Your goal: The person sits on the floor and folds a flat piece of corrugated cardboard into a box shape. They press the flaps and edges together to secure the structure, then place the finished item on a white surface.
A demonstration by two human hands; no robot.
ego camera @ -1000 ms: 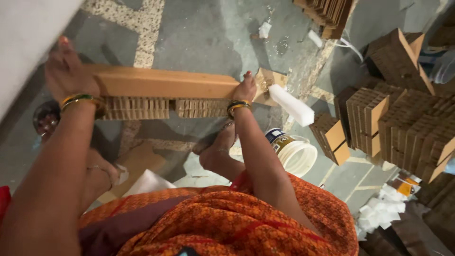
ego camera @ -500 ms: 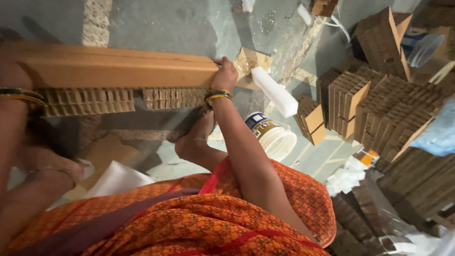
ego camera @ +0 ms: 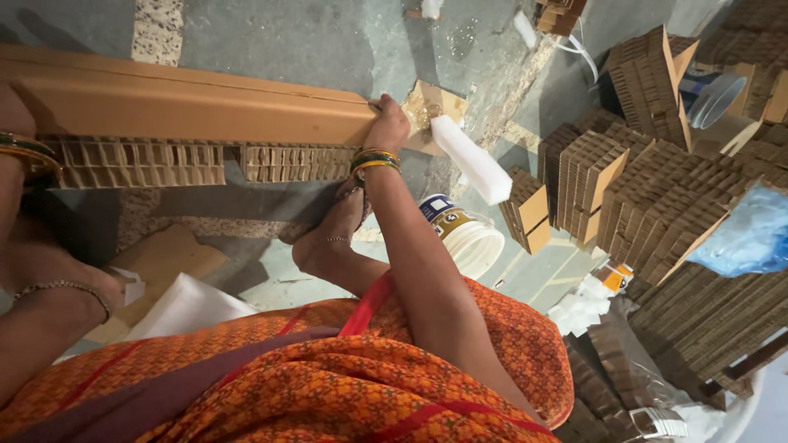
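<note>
One long flat tan cardboard strip point(ego camera: 189, 102) lies across the grey floor point(ego camera: 312, 33), resting on top of honeycomb cardboard blocks point(ego camera: 148, 162) whose open cells show along its near edge. At its right end, the right hand point(ego camera: 387, 123) presses down with fingers closed together on the strip. Only the left hand's wrist point(ego camera: 18, 152) shows; its fingers cannot be told. Compared with half a second ago, the strip sits further right in view.

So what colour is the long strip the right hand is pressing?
Light tan brown, seen in the head view: the long strip under the right hand.
</note>
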